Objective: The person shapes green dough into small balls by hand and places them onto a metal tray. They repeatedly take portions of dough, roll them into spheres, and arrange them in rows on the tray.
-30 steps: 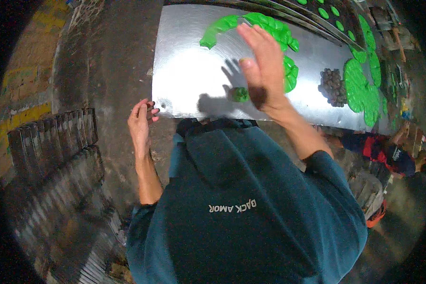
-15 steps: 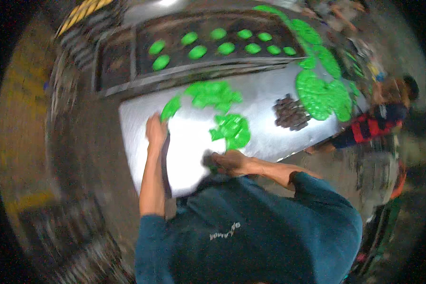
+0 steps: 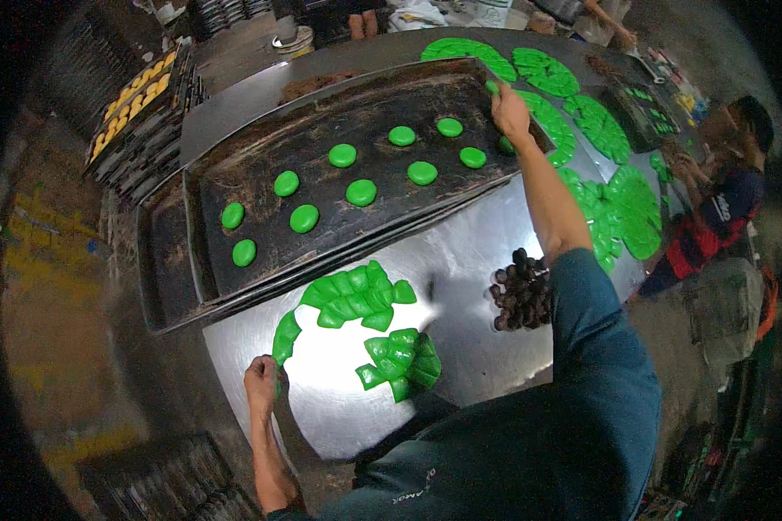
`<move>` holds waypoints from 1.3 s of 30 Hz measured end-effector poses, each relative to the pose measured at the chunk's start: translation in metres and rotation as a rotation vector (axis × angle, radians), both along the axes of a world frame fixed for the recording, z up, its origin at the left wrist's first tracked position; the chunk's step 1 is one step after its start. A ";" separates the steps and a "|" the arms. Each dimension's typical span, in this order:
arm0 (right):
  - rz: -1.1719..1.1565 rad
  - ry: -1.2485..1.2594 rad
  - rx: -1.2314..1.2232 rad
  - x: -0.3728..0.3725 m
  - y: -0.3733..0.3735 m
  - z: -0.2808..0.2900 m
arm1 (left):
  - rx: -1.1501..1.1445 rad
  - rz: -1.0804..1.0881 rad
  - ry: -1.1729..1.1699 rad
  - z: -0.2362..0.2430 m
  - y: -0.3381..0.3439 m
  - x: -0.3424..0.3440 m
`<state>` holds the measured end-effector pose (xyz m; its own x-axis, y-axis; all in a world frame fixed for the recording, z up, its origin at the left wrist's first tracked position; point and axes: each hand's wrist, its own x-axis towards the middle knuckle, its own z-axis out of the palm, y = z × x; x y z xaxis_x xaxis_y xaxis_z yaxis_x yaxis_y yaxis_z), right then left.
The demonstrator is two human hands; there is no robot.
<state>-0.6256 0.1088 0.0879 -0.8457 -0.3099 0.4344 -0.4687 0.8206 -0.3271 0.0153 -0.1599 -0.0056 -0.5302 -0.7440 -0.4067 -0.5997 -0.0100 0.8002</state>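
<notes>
Fingers bunched together, the left hand (image 3: 261, 382) meets a green strip (image 3: 285, 337) before the tray (image 3: 339, 122); whether it pinches, I cannot tell. Green discs (image 3: 361, 192) dot the tray; at its far right corner, the right hand (image 3: 511, 113) clamps a green lump (image 3: 493, 88).

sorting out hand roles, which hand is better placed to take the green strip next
Probably the left hand: it is at the near end of the green strip, while the right hand is at the far corner of the dark tray.
</notes>
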 end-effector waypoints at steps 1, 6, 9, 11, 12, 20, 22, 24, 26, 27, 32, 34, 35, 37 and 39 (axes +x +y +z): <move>-0.004 -0.088 0.169 -0.003 -0.009 -0.015 | -0.092 -0.049 -0.079 0.007 0.004 0.001; 0.045 -0.271 0.228 -0.011 -0.066 -0.057 | -0.170 -0.172 -0.172 0.011 0.010 0.023; 0.115 -0.243 0.008 -0.053 -0.073 -0.083 | -0.194 -0.178 -0.171 0.014 0.006 0.017; 0.111 -0.247 0.084 -0.057 -0.073 -0.082 | -0.200 -0.179 -0.163 0.011 0.009 0.023; 0.104 -0.248 0.122 -0.059 -0.075 -0.081 | -0.199 -0.179 -0.157 0.010 0.009 0.023; 0.813 -0.160 -0.405 0.229 -0.161 0.014 | -0.371 -0.141 -0.230 -0.011 0.030 0.043; 1.235 -0.401 -0.289 0.354 -0.154 -0.011 | -0.369 -0.173 -0.160 -0.005 0.019 0.033; 1.494 -0.417 0.043 0.475 -0.159 -0.062 | -0.457 -0.182 -0.021 0.002 0.027 0.040; 1.462 -0.114 0.494 0.541 -0.149 -0.087 | -0.484 -0.360 -0.072 -0.012 0.030 0.079; 1.415 -0.086 0.533 0.552 -0.145 -0.112 | -0.457 -0.444 -0.200 -0.016 0.041 0.101; 1.254 -0.143 0.651 0.574 -0.145 -0.102 | -0.151 -0.200 -0.115 -0.007 0.093 0.225; 1.257 -0.553 0.373 0.600 -0.149 -0.069 | 0.028 0.279 0.186 0.018 0.092 0.233; 1.258 -0.759 0.237 0.618 -0.148 -0.048 | 0.086 0.480 0.442 0.024 0.090 0.231; 1.199 -1.130 0.003 0.663 -0.138 -0.025 | 0.175 0.702 0.899 0.036 0.086 0.207; 1.169 -1.261 -0.263 0.670 -0.139 -0.008 | 0.227 0.685 1.178 0.068 0.085 0.172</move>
<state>0.0447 -0.0302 0.0803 -0.0769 -0.9891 -0.1258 -0.0997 0.1331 -0.9861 0.1872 -0.0753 0.0624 -0.2010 -0.9717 -0.1242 0.6006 -0.2224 0.7680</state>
